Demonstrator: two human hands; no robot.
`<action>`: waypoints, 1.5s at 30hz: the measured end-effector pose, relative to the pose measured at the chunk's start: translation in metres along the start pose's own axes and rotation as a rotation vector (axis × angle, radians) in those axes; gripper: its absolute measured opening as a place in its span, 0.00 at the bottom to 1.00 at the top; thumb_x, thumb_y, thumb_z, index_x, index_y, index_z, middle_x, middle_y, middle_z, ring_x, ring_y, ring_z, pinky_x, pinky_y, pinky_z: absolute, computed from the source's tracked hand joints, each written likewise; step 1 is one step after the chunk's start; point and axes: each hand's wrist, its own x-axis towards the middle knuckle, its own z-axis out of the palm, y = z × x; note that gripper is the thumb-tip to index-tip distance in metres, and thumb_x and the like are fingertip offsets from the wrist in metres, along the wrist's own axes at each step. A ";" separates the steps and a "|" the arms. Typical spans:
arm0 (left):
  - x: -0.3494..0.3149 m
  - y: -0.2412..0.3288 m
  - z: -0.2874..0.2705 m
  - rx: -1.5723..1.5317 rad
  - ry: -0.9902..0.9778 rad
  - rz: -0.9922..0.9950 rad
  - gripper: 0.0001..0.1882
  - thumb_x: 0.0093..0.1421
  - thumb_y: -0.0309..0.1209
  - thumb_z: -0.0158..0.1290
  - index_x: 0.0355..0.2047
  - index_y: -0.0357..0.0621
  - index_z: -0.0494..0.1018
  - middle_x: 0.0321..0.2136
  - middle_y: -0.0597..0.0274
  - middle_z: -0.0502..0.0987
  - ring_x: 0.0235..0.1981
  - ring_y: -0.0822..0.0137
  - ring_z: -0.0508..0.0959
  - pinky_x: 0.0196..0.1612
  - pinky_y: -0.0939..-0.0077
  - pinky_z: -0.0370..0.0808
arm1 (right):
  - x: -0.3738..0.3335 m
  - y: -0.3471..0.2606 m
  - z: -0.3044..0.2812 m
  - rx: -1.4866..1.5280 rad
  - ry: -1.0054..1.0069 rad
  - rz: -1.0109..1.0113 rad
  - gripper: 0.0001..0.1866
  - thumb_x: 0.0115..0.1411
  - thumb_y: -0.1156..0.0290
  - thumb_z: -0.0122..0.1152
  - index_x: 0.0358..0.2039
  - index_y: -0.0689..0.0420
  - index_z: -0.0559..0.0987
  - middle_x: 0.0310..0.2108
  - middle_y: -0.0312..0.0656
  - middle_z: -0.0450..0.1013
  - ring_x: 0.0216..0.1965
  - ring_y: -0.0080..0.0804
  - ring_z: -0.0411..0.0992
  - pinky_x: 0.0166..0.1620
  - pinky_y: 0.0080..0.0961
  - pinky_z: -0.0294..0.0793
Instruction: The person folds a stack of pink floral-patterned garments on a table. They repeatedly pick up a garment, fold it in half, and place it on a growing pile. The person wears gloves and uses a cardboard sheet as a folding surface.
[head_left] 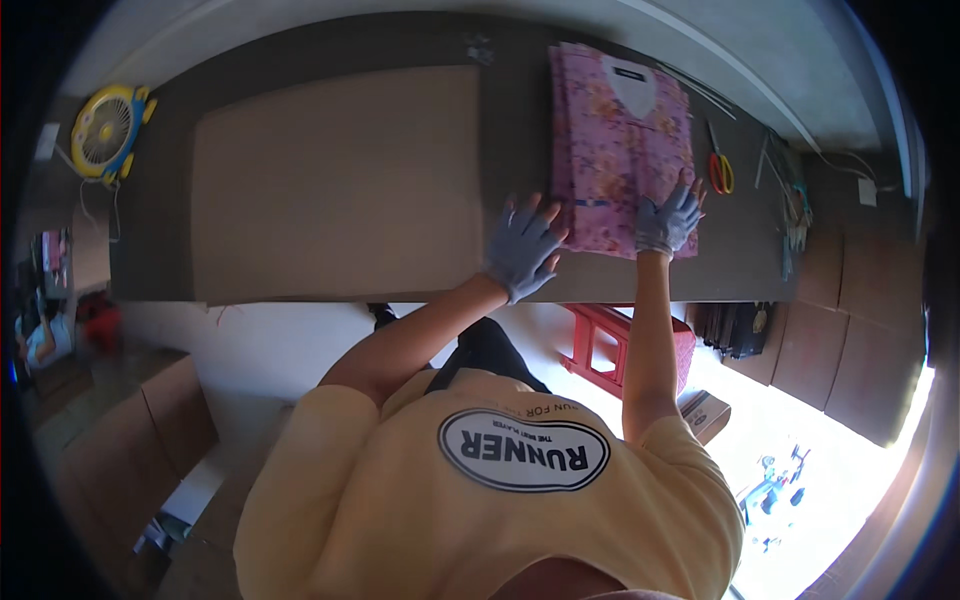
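A neat stack of folded pink floral garments (610, 150) lies on the dark table, its pale neckline and label toward the far side. My right hand (669, 218), in a grey glove with bare fingertips, rests flat on the stack's near right part, fingers extended. Beside the near left corner of the garments is my left hand (523, 248), gloved the same way, its fingers spread and holding nothing. Whether its fingertips touch the cloth I cannot tell.
A large brown cardboard sheet (335, 185) covers the table's left half. Scissors (720, 172) with red and yellow handles lie right of the garments. A yellow and blue fan (108, 132) stands far left. Below the front edge is a red plastic stool (600, 350). Cardboard boxes (835, 340) stand at right.
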 end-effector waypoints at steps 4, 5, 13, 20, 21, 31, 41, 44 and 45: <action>-0.090 -0.053 -0.051 0.020 -0.032 -0.136 0.14 0.52 0.36 0.54 0.40 0.53 0.74 0.57 0.56 0.64 0.64 0.47 0.56 0.59 0.36 0.55 | -0.039 -0.142 -0.001 0.418 -0.242 -0.408 0.26 0.55 0.59 0.59 0.52 0.58 0.71 0.49 0.51 0.70 0.49 0.51 0.68 0.54 0.39 0.67; -0.108 -0.066 -0.068 0.044 -0.060 -0.137 0.14 0.52 0.36 0.54 0.41 0.53 0.74 0.57 0.56 0.64 0.64 0.47 0.56 0.59 0.36 0.55 | -0.053 -0.166 0.024 0.333 -0.277 -0.337 0.28 0.56 0.55 0.57 0.53 0.57 0.71 0.51 0.51 0.68 0.51 0.50 0.67 0.55 0.39 0.67; -0.184 -0.116 -0.120 0.200 -0.437 -0.216 0.32 0.58 0.50 0.48 0.60 0.53 0.60 0.66 0.58 0.51 0.67 0.50 0.49 0.63 0.43 0.49 | -0.080 -0.253 0.084 -0.037 -0.638 0.258 0.32 0.52 0.42 0.56 0.46 0.56 0.76 0.53 0.52 0.67 0.57 0.50 0.64 0.55 0.41 0.67; -0.189 -0.156 -0.149 -0.097 -0.084 -0.109 0.15 0.57 0.39 0.50 0.42 0.48 0.75 0.49 0.56 0.73 0.53 0.53 0.69 0.54 0.55 0.66 | -0.048 -0.205 0.109 0.208 -0.579 0.337 0.28 0.45 0.48 0.68 0.41 0.55 0.80 0.40 0.47 0.77 0.41 0.41 0.76 0.45 0.32 0.72; -0.189 -0.169 -0.169 -0.189 -0.002 -0.127 0.13 0.56 0.36 0.51 0.39 0.47 0.77 0.44 0.56 0.76 0.49 0.53 0.73 0.52 0.56 0.69 | -0.035 -0.188 0.121 0.130 -0.616 0.318 0.27 0.44 0.49 0.69 0.40 0.55 0.81 0.37 0.47 0.78 0.39 0.39 0.76 0.44 0.31 0.72; -0.252 -0.342 -0.277 0.385 0.272 -1.179 0.23 0.59 0.49 0.51 0.40 0.41 0.73 0.33 0.56 0.76 0.42 0.57 0.74 0.43 0.63 0.70 | -0.002 -0.161 0.068 0.687 -0.585 0.368 0.17 0.55 0.62 0.66 0.41 0.59 0.80 0.23 0.33 0.76 0.28 0.18 0.72 0.34 0.17 0.71; -0.132 -0.280 -0.322 -0.296 0.539 -0.246 0.23 0.54 0.47 0.57 0.42 0.44 0.70 0.46 0.49 0.67 0.52 0.53 0.65 0.53 0.63 0.63 | -0.041 -0.268 0.037 1.518 -0.510 0.035 0.29 0.61 0.76 0.51 0.63 0.56 0.60 0.63 0.44 0.56 0.57 0.29 0.62 0.56 0.23 0.64; -0.102 -0.259 -0.229 0.150 0.248 -0.454 0.33 0.52 0.52 0.54 0.55 0.52 0.65 0.55 0.45 0.61 0.60 0.50 0.58 0.59 0.48 0.55 | -0.067 -0.327 0.055 0.638 -0.264 -0.195 0.29 0.63 0.67 0.45 0.65 0.41 0.56 0.66 0.46 0.50 0.65 0.45 0.52 0.62 0.45 0.56; -0.101 -0.247 -0.208 0.560 0.087 -0.483 0.33 0.52 0.52 0.53 0.56 0.53 0.65 0.56 0.45 0.61 0.59 0.51 0.60 0.58 0.43 0.54 | -0.079 -0.343 0.053 0.507 -0.332 -0.165 0.28 0.64 0.63 0.44 0.65 0.35 0.56 0.67 0.45 0.50 0.66 0.49 0.48 0.62 0.53 0.53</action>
